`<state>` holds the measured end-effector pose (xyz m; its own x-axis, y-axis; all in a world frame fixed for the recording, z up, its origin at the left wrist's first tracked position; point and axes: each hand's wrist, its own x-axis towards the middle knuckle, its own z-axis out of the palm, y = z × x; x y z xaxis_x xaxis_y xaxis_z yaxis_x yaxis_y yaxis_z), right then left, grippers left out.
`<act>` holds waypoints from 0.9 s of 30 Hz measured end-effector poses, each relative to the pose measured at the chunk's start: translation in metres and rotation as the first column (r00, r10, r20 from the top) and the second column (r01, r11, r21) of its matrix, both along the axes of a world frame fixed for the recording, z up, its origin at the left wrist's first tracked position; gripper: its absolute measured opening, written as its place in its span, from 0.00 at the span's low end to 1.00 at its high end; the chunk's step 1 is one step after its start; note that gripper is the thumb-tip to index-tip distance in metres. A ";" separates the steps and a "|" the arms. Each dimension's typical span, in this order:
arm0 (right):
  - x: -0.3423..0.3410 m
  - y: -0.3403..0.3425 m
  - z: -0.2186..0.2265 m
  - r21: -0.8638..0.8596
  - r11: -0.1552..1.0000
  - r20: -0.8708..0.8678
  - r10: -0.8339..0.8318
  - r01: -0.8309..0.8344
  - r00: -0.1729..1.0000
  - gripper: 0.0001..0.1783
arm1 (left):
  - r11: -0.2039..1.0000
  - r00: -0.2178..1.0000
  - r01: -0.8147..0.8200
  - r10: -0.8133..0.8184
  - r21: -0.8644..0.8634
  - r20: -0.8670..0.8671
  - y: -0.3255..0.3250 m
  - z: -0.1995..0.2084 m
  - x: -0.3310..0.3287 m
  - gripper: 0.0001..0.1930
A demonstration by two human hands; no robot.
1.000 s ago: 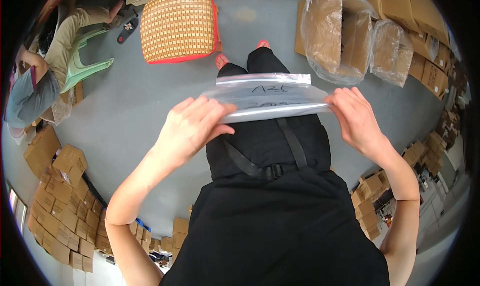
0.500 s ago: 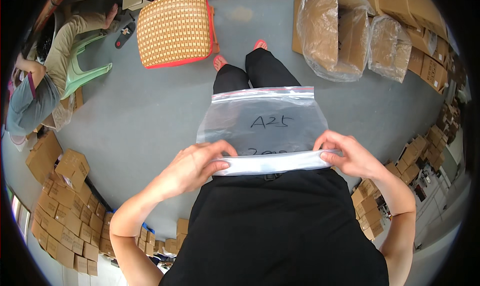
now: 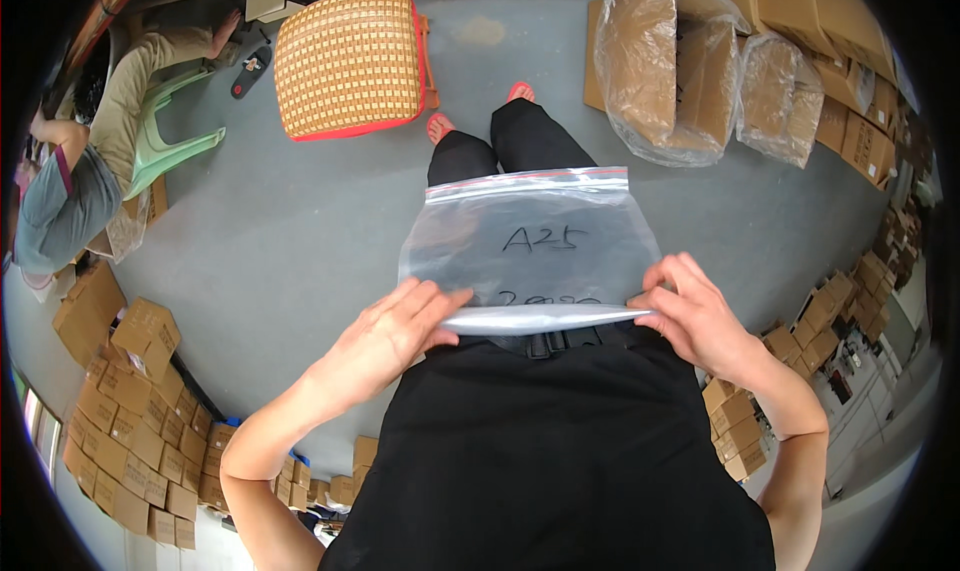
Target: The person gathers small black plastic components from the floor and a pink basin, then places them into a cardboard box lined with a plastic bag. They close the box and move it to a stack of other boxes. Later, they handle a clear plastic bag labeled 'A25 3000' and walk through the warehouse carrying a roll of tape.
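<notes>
Spread in front of my waist is a clear plastic zip bag (image 3: 530, 211) with dark handwriting on it and a red-lined zip strip along its far edge. Its near edge is folded or rolled into a narrow whitish band. My left hand (image 3: 400, 326) pinches the left end of that band between thumb and fingers. At the right end, my right hand (image 3: 690, 311) grips the band the same way. Whatever lies inside the roll cannot be made out. Below the band shows a black buckle (image 3: 543, 345) at my waist.
A woven-top stool (image 3: 350, 66) with red trim stands ahead. Cartons in clear plastic (image 3: 665, 71) sit at the far right. Stacked cardboard boxes (image 3: 130, 431) line the lower left. Another person (image 3: 70, 201) is at the left, near a green plastic stool (image 3: 165, 136).
The band at the bag's near edge has become narrower and lies slightly farther from me. My fingers have shifted on its ends, and more of the buckle shows.
</notes>
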<state>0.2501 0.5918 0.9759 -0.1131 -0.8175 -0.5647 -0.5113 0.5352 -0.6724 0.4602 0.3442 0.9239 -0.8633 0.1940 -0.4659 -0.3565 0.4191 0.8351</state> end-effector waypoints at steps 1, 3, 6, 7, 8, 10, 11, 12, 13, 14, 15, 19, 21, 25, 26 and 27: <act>-0.001 -0.003 -0.001 -0.030 1.000 -0.052 0.000 -0.002 0.999 0.08 | 0.996 0.997 -0.021 0.015 -0.087 -0.078 0.002 -0.001 0.000 0.14; -0.003 -0.001 -0.002 -0.045 0.999 -0.058 -0.014 0.011 0.998 0.07 | 0.977 0.981 -0.034 -0.008 -0.212 -0.192 0.007 -0.001 -0.003 0.11; -0.001 0.008 -0.004 0.049 0.987 0.092 -0.154 0.150 0.984 0.08 | 0.982 0.988 -0.065 0.037 -0.178 -0.153 0.010 -0.005 0.003 0.07; 0.002 0.005 -0.001 0.116 0.959 0.140 -0.273 0.258 0.952 0.07 | 0.989 0.993 -0.077 0.064 -0.130 -0.103 0.010 -0.006 0.005 0.06; 0.004 0.003 0.000 0.186 0.915 0.179 -0.391 0.359 0.903 0.07 | 0.993 0.992 -0.111 0.112 -0.028 0.052 0.009 -0.005 0.003 0.06; -0.002 0.000 0.000 0.334 0.870 0.253 -0.452 0.361 0.855 0.06 | 0.963 0.919 -0.219 0.150 0.155 0.364 0.005 0.000 -0.006 0.06; -0.005 -0.003 0.000 0.407 0.844 0.287 -0.482 0.351 0.828 0.06 | 0.967 0.952 -0.196 0.148 0.163 0.268 0.005 -0.004 -0.005 0.06; -0.007 -0.004 -0.001 0.451 0.839 0.293 -0.462 0.305 0.837 0.05 | 0.971 0.975 -0.172 0.144 0.167 0.168 0.008 -0.009 -0.002 0.07; -0.008 -0.004 -0.002 0.493 0.831 0.300 -0.441 0.259 0.846 0.05 | 0.974 0.988 -0.148 0.139 0.169 0.067 0.009 -0.012 0.000 0.07; -0.009 -0.004 -0.003 0.534 0.818 0.307 -0.422 0.212 0.853 0.04 | 0.991 0.996 -0.090 0.092 0.095 -0.020 0.007 -0.011 -0.003 0.08; -0.009 -0.002 -0.003 0.529 0.821 0.315 -0.423 0.213 0.850 0.05 | 0.999 0.994 -0.036 0.038 0.016 -0.104 0.004 -0.006 -0.007 0.09; -0.007 0.001 0.000 0.339 0.933 0.304 -0.227 0.117 0.925 0.08 | 0.998 0.997 -0.036 0.040 0.058 -0.071 0.005 -0.008 -0.001 0.12; -0.007 0.001 0.004 0.249 0.969 0.262 -0.059 -0.009 0.963 0.12 | 0.992 0.997 -0.052 0.058 0.112 -0.047 0.001 -0.011 0.000 0.10; -0.001 0.004 0.002 0.016 0.994 -0.067 0.110 -0.109 0.992 0.12 | 0.975 0.987 -0.145 0.131 0.169 0.092 -0.003 -0.007 -0.008 0.08; -0.001 0.011 -0.004 0.036 0.998 -0.003 0.056 -0.056 0.998 0.12 | 0.989 0.994 -0.101 0.095 0.112 0.059 -0.004 -0.008 -0.008 0.08; -0.002 0.015 -0.007 0.059 0.998 0.059 0.001 -0.004 0.998 0.11 | 0.997 0.998 -0.059 0.058 0.052 0.028 -0.004 -0.008 -0.008 0.08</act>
